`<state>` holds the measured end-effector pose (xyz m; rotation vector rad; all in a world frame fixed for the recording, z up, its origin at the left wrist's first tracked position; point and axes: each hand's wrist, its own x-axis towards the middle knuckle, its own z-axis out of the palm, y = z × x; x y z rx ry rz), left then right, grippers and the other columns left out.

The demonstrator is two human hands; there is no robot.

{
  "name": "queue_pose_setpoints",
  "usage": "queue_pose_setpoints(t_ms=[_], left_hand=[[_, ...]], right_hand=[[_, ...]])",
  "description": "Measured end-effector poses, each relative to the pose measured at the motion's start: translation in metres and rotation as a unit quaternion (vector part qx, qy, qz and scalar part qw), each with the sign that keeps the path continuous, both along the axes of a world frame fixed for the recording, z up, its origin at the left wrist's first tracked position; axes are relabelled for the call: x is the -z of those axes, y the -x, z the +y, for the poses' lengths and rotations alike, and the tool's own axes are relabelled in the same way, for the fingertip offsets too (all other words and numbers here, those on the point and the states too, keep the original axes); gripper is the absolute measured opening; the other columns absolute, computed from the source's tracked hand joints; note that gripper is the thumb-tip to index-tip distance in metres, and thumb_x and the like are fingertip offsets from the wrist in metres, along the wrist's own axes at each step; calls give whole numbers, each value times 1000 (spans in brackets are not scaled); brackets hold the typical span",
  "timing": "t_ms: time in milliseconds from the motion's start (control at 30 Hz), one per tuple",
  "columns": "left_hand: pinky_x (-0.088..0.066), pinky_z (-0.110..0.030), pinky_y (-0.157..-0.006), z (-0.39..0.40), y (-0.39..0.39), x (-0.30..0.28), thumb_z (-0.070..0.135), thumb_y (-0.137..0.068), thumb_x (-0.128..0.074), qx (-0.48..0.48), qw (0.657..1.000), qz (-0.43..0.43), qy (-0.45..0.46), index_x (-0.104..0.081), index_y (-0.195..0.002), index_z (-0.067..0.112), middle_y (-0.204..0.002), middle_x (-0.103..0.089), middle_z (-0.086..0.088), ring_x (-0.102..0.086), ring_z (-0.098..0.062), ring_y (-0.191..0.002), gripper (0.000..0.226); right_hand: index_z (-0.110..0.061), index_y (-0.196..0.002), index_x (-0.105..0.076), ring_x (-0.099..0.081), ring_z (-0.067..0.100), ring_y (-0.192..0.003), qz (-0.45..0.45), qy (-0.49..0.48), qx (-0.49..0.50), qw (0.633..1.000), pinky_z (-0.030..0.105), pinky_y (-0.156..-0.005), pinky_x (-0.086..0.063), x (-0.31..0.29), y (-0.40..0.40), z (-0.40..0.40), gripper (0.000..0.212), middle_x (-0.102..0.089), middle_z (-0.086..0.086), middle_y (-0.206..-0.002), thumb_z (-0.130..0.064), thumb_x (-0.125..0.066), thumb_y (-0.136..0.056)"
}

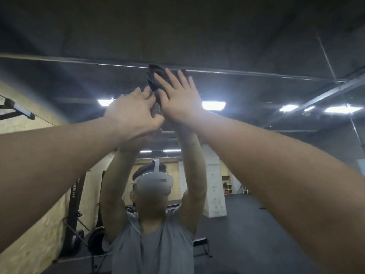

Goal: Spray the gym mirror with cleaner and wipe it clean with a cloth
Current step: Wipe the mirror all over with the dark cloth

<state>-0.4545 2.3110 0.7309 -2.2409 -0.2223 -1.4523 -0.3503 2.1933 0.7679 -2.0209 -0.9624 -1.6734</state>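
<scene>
The gym mirror [266,147] fills the view ahead, and its top edge runs just above my hands. A dark cloth [156,75] is bunched against the glass right under that edge. My right hand [178,95] lies flat on the cloth with fingers spread, pressing it to the mirror. My left hand [132,112] reaches up beside it, its fingertips touching the cloth's lower edge. Both arms are stretched overhead. No spray bottle is in view.
The mirror reflects a person in a grey shirt and a white headset [156,180] with arms raised. Plywood wall [21,248] and black gym equipment [76,210] stand at left. Reflected black floor [246,224], concrete pillar [214,184] and ceiling lights show behind.
</scene>
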Motion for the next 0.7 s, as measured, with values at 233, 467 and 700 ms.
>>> queue_pose_setpoints(t_ms=[233,467,700], left_hand=[[-42,-46,-94,-12,2,2,51,-94,-34,-11,1000,-5,5,-48,-134,15,-139,-44,-7,-44,-24,-125,56],[-39,-54,-106,-7,6,20,61,-84,-18,-38,999,-6,-13,-35,-149,23,-162,-26,0,-35,-25,-141,77],[-36,-56,-108,6,16,42,60,-88,-24,-45,999,-1,-7,-30,-152,23,-164,-24,-2,-28,-24,-147,74]], right_hand=[[-41,-162,-16,-4,23,-158,64,-134,23,989,45,-128,1,33,-65,-99,55,-8,-6,-172,-42,-25,-108],[-38,-163,-11,-2,29,-158,204,-290,41,934,48,-127,3,60,-105,-163,55,-6,1,-172,-41,-20,-109],[-39,-163,-8,2,33,-158,118,-201,41,972,52,-126,5,59,-38,-56,58,-2,2,-173,-45,-24,-108]])
